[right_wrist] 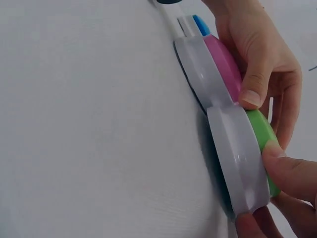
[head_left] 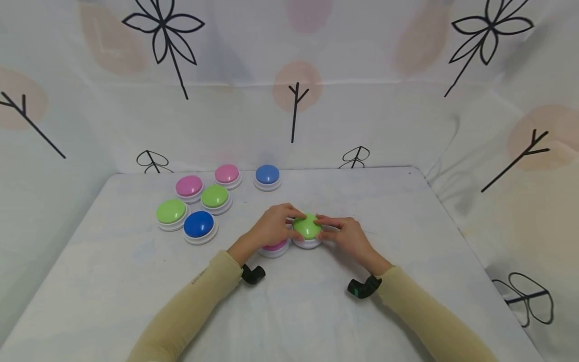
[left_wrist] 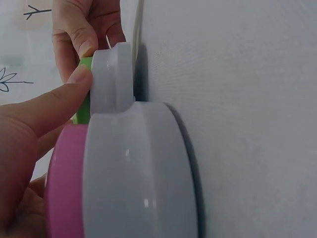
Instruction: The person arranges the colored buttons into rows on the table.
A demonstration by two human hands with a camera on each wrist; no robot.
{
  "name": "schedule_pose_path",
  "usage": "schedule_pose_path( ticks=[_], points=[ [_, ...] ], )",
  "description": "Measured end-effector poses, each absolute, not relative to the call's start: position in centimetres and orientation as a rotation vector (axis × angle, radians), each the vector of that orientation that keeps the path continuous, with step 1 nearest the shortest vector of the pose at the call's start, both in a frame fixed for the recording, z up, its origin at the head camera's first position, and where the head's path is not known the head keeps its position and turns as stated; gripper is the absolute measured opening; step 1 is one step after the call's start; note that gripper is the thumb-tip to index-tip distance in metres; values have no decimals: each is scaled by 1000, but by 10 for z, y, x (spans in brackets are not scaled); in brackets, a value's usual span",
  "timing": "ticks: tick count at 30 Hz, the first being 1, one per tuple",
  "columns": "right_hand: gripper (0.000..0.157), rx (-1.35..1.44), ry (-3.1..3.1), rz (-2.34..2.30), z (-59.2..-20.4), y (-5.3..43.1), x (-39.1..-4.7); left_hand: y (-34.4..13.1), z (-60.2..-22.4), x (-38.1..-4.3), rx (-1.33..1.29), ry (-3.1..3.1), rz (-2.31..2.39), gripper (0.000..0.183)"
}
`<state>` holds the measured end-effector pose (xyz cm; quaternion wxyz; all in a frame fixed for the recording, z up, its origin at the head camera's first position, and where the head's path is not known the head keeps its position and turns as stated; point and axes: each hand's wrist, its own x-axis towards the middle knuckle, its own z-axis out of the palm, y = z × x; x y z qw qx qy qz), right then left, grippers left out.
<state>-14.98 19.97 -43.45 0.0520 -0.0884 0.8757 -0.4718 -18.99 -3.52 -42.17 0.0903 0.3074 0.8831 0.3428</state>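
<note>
On white tbl [head_left: 384, 201], L fingers [head_left: 294, 212] & R fingers [head_left: 331, 221] round green btn [head_left: 306, 227] in white base [head_left: 307, 244]

We see a white, smooth-looking tabletop [head_left: 398, 206] with rounded far corners. Behind it we find a creased white fabric-like backdrop [head_left: 244, 120], crossed by a faint horizontal fold and continuing down both sides. High on it are two black line-drawn flowers, a left one [head_left: 164, 22] and a right one [head_left: 490, 26]. Between and below them, we notice a black forked twig drawing [head_left: 295, 113] over a pale peach circle [head_left: 282, 93]. Low along the table's far edge sit two black looped leaf drawings, one left [head_left: 152, 161], one right [head_left: 358, 156]. We also spot a soft pink blot [head_left: 309, 12] at the top.
</note>
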Motion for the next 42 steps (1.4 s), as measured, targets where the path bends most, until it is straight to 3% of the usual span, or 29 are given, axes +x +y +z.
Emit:
schedule_pose_path(
  ticks=[29, 42],
  points=[
    [49, -285, 2535, -1575, -443, 202, -131, -45, -421, -192, 1067, 2534, 967, 45],
    [42, -285, 2556, -1576, -440, 204, -140, -51, -415, -196, 980, 2488, 1042, 43]
  ],
)
